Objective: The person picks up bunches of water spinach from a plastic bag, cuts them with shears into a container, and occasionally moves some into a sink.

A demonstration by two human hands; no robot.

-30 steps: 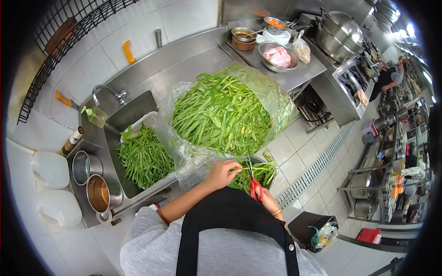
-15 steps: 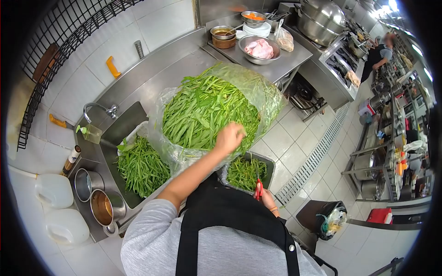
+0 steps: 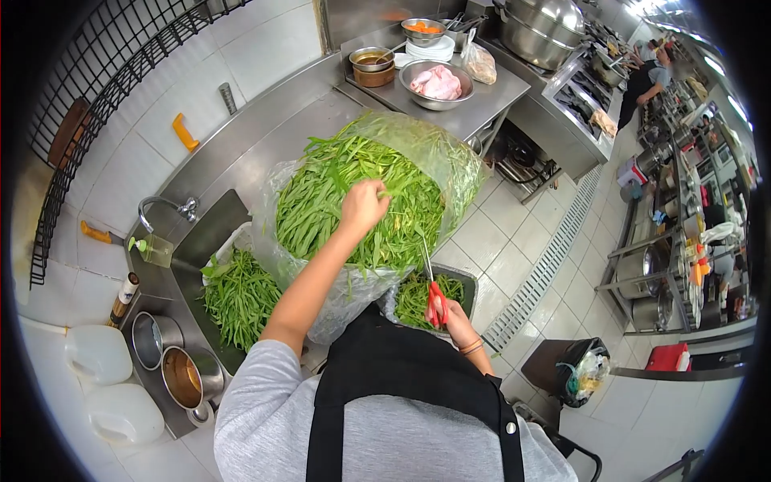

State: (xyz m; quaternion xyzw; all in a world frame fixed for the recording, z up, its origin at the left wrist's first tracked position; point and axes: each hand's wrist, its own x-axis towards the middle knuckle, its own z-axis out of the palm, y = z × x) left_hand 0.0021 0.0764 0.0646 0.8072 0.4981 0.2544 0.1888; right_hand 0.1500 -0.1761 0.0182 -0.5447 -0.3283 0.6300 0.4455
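A large clear plastic bag (image 3: 321,277) is packed with long-leaved water spinach (image 3: 321,193). Over the middle of that heap my left hand (image 3: 365,205) is closed, its fingers curled on some of the leaves and stems. My right hand (image 3: 459,323) grips red-handled scissors (image 3: 436,304), whose blades point up beside the bag's lower right edge. Beneath them stands a dark bin (image 3: 472,297) with cut green stems (image 3: 414,301) in it. More water spinach (image 3: 241,301) is piled in the sink at left.
Left of me are a faucet (image 3: 165,209), soap bottle (image 3: 157,251), metal pots (image 3: 193,377) and white jugs (image 3: 124,414). A bowl of raw meat (image 3: 436,83) stands on the back counter. At right are a trash bin (image 3: 554,369) and a floor drain (image 3: 546,257). Another person (image 3: 642,88) is far off.
My left hand has moved up and left, deeper over the heap. My right hand has raised the scissors out of the bin toward the bag. The view has shifted slightly.
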